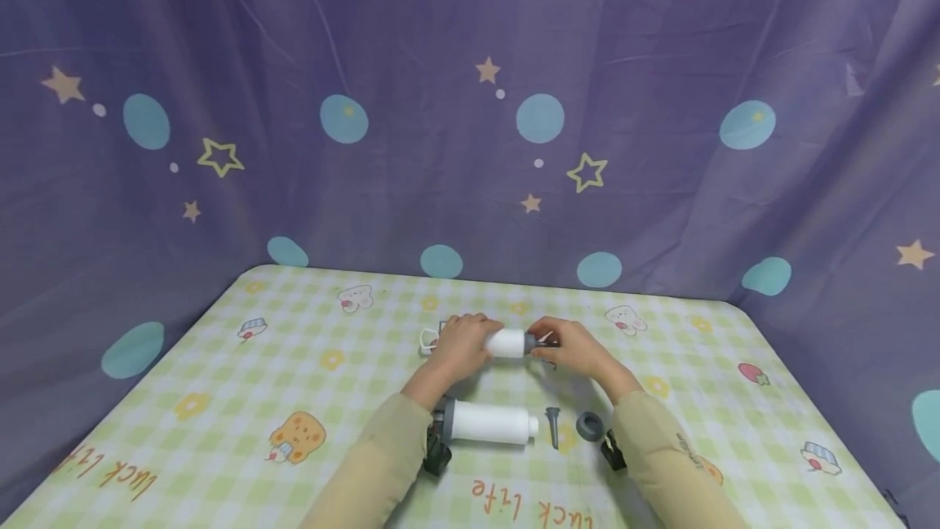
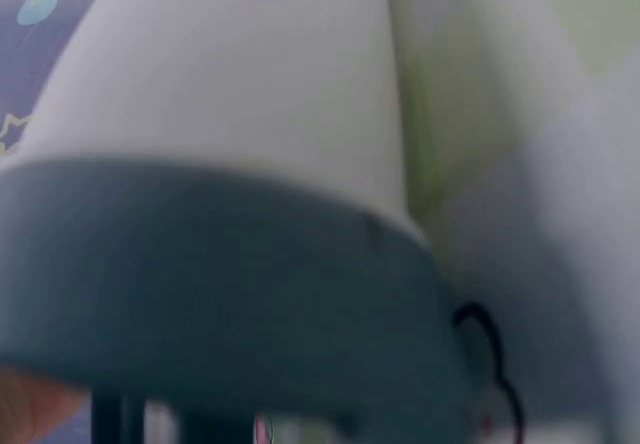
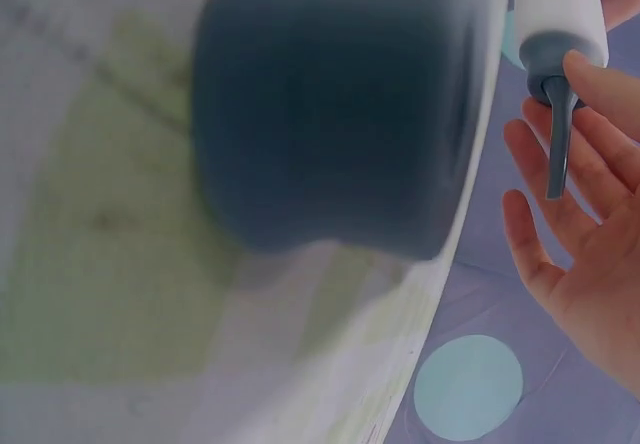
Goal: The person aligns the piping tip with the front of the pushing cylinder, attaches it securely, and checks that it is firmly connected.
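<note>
My left hand (image 1: 466, 345) grips a white cylinder (image 1: 507, 343), which looks like a hand pump, held sideways above the table. At its right end is a dark grey cap (image 3: 555, 54) with a narrow grey nozzle (image 3: 560, 149). My right hand (image 1: 580, 349) pinches the cap by the nozzle's base between thumb and forefinger, its other fingers spread. Nearer to me lies a second white pump (image 1: 490, 423), with a wide grey collar (image 2: 220, 284) at its left end and a bare white neck at its right. Beside it are a loose grey nozzle (image 1: 554, 427) and a round grey cap (image 1: 590, 426).
A green-and-white checked cloth (image 1: 367, 398) with printed cartoons covers the table. Behind the table hangs a purple curtain (image 1: 441, 47) with stars and blue dots. Dark wrist devices (image 1: 436, 455) sit by both sleeves, close to the second pump and the round cap.
</note>
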### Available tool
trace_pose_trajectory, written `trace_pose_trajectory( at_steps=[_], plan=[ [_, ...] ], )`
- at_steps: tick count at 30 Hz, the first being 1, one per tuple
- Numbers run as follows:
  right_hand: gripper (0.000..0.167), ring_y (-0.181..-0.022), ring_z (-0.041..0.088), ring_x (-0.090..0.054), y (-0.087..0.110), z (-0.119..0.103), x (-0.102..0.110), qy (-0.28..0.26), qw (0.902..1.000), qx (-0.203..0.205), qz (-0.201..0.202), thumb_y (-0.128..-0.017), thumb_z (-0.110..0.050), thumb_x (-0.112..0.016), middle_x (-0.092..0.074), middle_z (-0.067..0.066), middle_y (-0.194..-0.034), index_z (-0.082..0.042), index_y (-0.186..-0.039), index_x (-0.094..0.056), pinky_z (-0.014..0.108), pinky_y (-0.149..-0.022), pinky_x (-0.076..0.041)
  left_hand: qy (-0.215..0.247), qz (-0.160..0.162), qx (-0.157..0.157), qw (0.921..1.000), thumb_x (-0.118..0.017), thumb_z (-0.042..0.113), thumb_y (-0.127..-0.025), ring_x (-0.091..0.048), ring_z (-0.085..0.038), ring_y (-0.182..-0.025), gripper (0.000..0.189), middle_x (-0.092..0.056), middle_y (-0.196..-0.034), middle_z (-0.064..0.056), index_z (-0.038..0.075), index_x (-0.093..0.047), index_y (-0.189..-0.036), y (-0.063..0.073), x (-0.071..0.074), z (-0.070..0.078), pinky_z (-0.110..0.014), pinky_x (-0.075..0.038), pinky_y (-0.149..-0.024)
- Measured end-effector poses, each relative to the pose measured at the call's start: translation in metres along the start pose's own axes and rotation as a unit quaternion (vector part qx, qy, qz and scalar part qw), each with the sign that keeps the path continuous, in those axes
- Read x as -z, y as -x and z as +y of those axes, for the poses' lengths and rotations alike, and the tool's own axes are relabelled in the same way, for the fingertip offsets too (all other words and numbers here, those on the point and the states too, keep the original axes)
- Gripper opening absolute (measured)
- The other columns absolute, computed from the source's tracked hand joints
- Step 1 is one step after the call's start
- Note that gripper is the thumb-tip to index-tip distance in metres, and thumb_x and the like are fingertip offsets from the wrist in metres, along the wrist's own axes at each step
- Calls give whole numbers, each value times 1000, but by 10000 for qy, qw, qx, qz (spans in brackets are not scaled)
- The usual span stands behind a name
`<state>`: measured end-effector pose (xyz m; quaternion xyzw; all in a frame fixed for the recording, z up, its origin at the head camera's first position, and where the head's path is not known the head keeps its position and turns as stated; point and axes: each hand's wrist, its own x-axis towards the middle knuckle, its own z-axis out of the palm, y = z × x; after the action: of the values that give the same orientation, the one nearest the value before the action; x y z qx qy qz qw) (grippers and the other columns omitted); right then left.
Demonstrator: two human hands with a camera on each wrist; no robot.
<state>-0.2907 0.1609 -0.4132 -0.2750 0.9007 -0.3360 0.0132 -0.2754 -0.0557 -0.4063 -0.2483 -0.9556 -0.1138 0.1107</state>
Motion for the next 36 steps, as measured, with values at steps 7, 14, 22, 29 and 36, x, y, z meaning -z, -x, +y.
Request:
trace_pose_trajectory(
  at_steps=[7, 14, 22, 29, 36],
  plan=[
    [24, -83, 18, -63, -4, 3, -5, 426, 9990, -98, -104, -80, -15, -69, -66, 7, -96, -9, -102, -62, 28, -70, -51, -272, -236, 48, 9993, -74, 17, -69, -60, -23, -93, 48, -65, -106, -3, 18, -62, -116, -7, -6, -1, -38, -44, -83],
    [23, -85, 18, -63, -4, 4, -9, 391, 9987, -316, -65, -80, -13, -68, -66, 6, -98, -10, -101, -62, 31, -74, -51, -320, -376, 135, 9987, -72, 15, -71, -59, -24, -96, 48, -64, -107, -4, 17, -62, -117, -8, -5, 2, -38, -43, -86],
    [25, -88, 22, -63, -3, 5, -10, 302, 9991, -291, -52, -80, -13, -68, -65, 9, -102, -8, -104, -61, 33, -76, -51, -240, -364, 134, 9990, -71, 13, -70, -59, -25, -98, 49, -63, -110, -5, 15, -61, -119, -8, -7, 2, -39, -42, -89],
    [38, -95, 25, -61, 6, -1, 4, 150, 9987, -459, -142, -85, -19, -64, -60, 12, -113, -4, -118, -55, 34, -75, -51, 175, -266, 159, 9994, -67, 9, -74, -55, -28, -105, 47, -59, -116, -8, 10, -59, -120, -1, 1, 1, -42, -41, -93],
    [33, -96, 26, -60, 20, -2, 20, 331, 9990, -259, 158, -85, -18, -63, -61, 12, -111, -6, -115, -57, 42, -83, -48, 139, -20, -29, 9999, -71, 18, -77, -56, -25, -104, 40, -60, -114, -6, 11, -62, -115, 5, 11, 7, -42, -41, -92]
  ],
)
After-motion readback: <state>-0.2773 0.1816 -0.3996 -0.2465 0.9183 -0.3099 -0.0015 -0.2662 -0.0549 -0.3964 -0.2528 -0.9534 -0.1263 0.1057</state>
